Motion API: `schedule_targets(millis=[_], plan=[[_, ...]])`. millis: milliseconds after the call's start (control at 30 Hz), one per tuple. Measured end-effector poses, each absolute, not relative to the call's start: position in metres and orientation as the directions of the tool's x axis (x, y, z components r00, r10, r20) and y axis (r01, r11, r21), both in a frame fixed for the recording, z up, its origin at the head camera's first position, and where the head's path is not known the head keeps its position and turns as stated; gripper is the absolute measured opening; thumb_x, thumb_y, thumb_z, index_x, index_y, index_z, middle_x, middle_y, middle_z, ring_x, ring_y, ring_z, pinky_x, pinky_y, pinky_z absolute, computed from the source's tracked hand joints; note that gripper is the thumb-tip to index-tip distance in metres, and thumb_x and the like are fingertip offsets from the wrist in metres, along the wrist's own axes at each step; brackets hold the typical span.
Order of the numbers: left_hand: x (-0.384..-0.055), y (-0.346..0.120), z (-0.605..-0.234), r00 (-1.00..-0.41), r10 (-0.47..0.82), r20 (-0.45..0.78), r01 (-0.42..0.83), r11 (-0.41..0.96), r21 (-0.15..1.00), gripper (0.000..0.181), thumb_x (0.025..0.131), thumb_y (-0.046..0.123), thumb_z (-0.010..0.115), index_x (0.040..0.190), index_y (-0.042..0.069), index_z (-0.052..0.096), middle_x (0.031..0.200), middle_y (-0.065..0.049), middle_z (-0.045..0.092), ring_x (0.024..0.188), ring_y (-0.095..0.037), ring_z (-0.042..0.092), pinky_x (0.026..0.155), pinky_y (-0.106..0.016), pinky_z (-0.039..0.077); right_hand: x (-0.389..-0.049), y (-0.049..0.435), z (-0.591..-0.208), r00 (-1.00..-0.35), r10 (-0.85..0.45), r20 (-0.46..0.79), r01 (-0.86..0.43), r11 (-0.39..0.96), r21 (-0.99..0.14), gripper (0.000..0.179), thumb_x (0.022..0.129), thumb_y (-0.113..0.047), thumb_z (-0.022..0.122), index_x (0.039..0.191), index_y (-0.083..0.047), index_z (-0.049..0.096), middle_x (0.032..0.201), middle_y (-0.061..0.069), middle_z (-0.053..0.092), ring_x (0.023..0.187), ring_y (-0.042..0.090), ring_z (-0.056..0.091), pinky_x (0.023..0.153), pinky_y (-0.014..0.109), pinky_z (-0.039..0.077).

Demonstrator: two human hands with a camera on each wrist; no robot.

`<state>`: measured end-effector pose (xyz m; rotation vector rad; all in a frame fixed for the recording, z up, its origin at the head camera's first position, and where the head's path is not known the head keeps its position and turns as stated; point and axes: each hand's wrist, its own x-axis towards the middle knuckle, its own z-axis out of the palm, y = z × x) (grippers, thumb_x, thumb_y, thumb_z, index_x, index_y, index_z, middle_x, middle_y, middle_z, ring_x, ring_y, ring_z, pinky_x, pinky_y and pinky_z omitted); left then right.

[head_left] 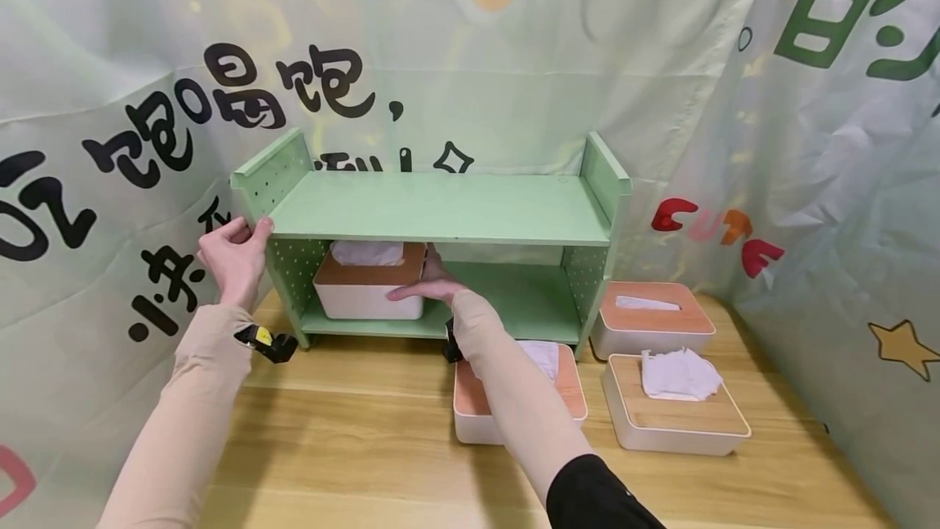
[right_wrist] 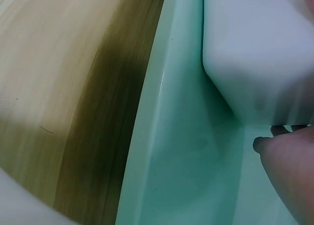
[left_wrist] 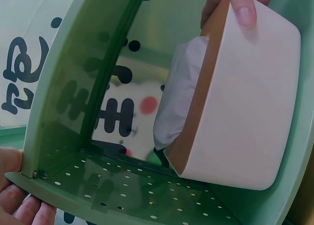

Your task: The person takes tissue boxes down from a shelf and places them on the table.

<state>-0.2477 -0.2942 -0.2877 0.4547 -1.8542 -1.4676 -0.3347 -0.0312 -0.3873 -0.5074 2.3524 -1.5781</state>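
A green two-tier shelf (head_left: 441, 206) with perforated side panels stands against the curtain. At its left front edge my left hand (head_left: 237, 260) grips the side panel, thumb on one face and fingers (left_wrist: 27, 208) on the other. On the lower tier, near the left end, sits a white tissue box (head_left: 367, 302) with a brown wooden lid and a tissue sticking out. My right hand (head_left: 435, 284) holds this box at its right end, the thumb (left_wrist: 244, 11) lying on the white front face and the other fingers partly hidden behind it.
A tissue box (head_left: 477, 424) stands in front of the shelf, partly covered by my right forearm. Two more, a rear box (head_left: 649, 340) and a front box (head_left: 686, 435), are right of the shelf on the wooden table (head_left: 352, 447). Printed curtains (head_left: 441, 39) enclose the table.
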Motion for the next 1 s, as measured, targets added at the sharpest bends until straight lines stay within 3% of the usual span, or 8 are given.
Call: schedule_targets(millis=[200,567,1000], plan=[[-0.2476,-0.2937,-0.2896,-0.682,-0.665,0.306,0.143,0.289,0.947,0.031,0.089,0.024,0.075,0.113,0.006,0.077,0.061,0.032,0.058,0.063,0.008,0.057,0.068,-0.01,0.045,-0.3349,-0.0299,-0.3887,-0.909,-0.412,-0.06,-0.126,0.409,-0.904,0.131,0.075,-0.03,0.088,0.162,-0.019,-0.009,0.171,0.008,0.0,0.158,0.024,0.011,0.127,0.044,0.025],[-0.2469,-0.2923,-0.2888,-0.679,-0.665,0.311,0.15,0.288,0.946,0.028,0.088,0.023,0.075,0.111,0.007,0.078,0.06,0.032,0.058,0.063,0.009,0.057,0.067,-0.01,0.045,-0.3308,-0.0264,-0.3871,-0.904,-0.421,-0.079,-0.124,0.434,-0.892,0.132,0.075,-0.033,0.087,0.162,-0.016,-0.011,0.171,0.011,-0.009,0.159,0.026,0.005,0.128,0.047,0.022],[-0.2479,-0.2927,-0.2871,-0.68,-0.664,0.311,0.152,0.287,0.946,0.033,0.089,0.022,0.075,0.116,0.004,0.075,0.06,0.033,0.057,0.062,0.01,0.057,0.068,-0.01,0.045,-0.3342,-0.0236,-0.3864,-0.905,-0.422,-0.047,-0.128,0.377,-0.917,0.126,0.074,-0.023,0.086,0.162,-0.011,-0.003,0.17,0.011,0.007,0.156,0.025,0.016,0.128,0.042,0.023]])
